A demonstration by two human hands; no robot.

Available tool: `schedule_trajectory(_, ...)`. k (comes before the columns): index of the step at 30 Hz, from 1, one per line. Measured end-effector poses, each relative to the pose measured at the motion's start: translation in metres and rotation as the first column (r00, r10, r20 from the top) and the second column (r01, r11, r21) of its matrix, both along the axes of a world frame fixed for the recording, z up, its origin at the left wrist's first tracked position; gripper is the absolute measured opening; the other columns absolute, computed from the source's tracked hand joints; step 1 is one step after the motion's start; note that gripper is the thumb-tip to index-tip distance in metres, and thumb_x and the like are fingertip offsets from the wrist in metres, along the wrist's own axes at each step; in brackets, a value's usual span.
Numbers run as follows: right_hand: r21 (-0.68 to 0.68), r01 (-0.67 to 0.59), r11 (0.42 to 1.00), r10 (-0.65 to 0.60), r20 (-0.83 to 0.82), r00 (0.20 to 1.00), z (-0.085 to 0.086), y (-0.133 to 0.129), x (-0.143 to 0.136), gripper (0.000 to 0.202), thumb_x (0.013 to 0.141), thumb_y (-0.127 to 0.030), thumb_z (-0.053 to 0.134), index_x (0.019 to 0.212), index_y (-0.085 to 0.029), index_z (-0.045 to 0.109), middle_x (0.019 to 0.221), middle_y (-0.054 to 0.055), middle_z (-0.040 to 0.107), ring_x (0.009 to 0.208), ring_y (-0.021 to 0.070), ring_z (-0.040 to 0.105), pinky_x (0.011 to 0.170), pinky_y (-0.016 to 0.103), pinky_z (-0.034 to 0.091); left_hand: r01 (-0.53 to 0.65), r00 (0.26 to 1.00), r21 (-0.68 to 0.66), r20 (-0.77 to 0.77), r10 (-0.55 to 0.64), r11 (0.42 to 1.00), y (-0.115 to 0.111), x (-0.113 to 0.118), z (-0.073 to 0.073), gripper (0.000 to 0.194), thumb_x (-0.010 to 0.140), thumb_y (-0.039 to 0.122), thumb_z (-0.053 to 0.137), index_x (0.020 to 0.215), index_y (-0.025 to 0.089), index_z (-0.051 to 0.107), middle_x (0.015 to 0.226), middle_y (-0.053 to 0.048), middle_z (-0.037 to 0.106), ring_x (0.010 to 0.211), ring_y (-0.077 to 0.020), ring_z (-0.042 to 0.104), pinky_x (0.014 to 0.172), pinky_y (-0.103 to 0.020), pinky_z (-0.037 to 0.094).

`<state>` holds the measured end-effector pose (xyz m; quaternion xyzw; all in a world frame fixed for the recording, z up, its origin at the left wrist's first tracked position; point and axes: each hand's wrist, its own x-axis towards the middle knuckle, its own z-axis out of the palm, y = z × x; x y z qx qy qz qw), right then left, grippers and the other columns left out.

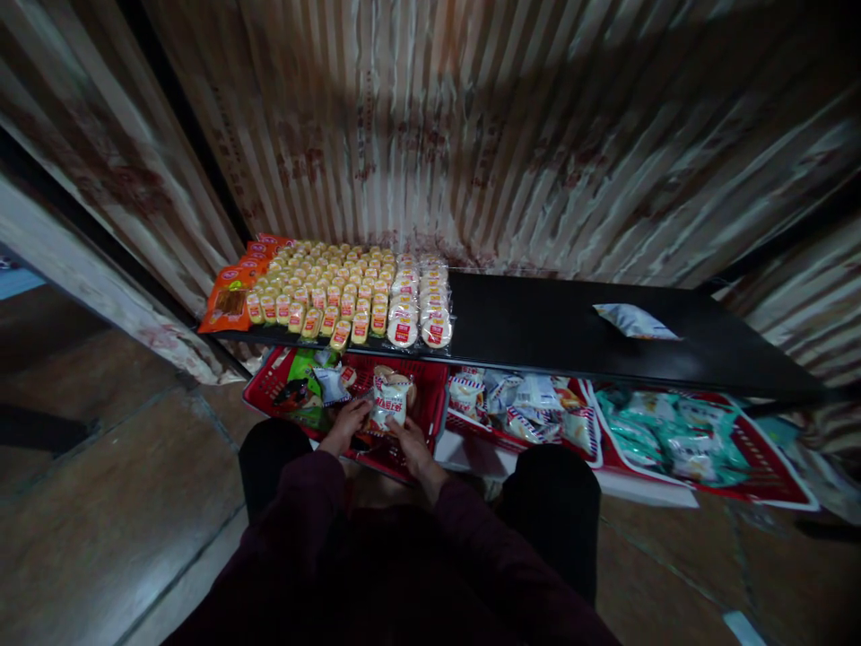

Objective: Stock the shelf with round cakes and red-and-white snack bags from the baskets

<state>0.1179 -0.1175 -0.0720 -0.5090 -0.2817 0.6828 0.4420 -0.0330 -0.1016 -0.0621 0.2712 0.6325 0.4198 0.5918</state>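
Observation:
A small white snack bag (390, 401) with red lettering is held between my two hands, above the left red basket (430, 395). My left hand (348, 425) grips its left edge. My right hand (412, 445) has closed on its lower right corner. Beneath and around the bag, the basket holds a green package (304, 377), a small white-and-blue packet (332, 384) and some round pale items, partly hidden by the bag and my hands.
A black shelf (517, 323) carries orange packs (229, 296), rows of small yellow packaged cakes (329, 287), round white packaged cakes (421, 305) and a lone silvery bag (634, 321). Below stand red baskets with striped bags (531, 404) and teal bags (679, 435). Curtains hang behind.

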Motion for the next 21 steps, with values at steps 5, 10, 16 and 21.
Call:
schedule_trajectory(5,-0.027,-0.013,1.000,0.014,0.023,1.000,-0.003,-0.001,0.001,0.051,0.058,-0.054,0.076,0.094,-0.020,0.065,0.083,0.005,0.074,0.066,0.0186,0.067,0.061,0.031,0.051,0.002,1.000,0.092,-0.008,-0.002,0.996,0.000,0.004,-0.005,0.039,0.054,0.035,0.082,0.084,0.015,0.069,0.089,-0.007,0.072,0.087,-0.0216,0.065,0.082,-0.033,0.049)
schedule_trajectory(10,-0.032,0.008,0.999,-0.006,0.071,0.997,0.002,-0.003,-0.001,0.052,0.057,-0.056,0.077,0.090,-0.019,0.065,0.077,0.005,0.073,0.057,0.0156,0.063,0.053,0.027,0.047,0.025,0.999,0.131,0.043,-0.031,0.991,-0.002,0.004,-0.009,0.046,0.051,0.038,0.083,0.087,0.013,0.066,0.092,-0.009,0.071,0.087,-0.0218,0.065,0.085,-0.034,0.048)
schedule_trajectory(16,0.006,-0.003,1.000,0.003,0.041,0.999,0.016,-0.005,-0.001,0.050,0.059,-0.054,0.076,0.094,-0.020,0.065,0.081,0.006,0.073,0.065,0.0194,0.066,0.059,0.030,0.050,0.042,0.999,0.137,-0.003,-0.042,0.990,-0.005,0.008,-0.005,0.051,0.052,0.043,0.082,0.090,0.013,0.064,0.093,-0.010,0.069,0.087,-0.0223,0.064,0.084,-0.036,0.048)
schedule_trajectory(21,0.040,-0.023,0.999,0.025,-0.051,0.998,0.021,-0.006,-0.002,0.059,0.055,-0.050,0.079,0.103,-0.019,0.064,0.083,0.005,0.074,0.070,0.0204,0.068,0.069,0.033,0.053,-0.057,0.998,0.137,0.017,0.055,0.989,-0.006,0.013,0.010,0.054,0.057,0.048,0.079,0.098,0.016,0.065,0.103,-0.011,0.069,0.094,-0.0228,0.064,0.083,-0.032,0.049)
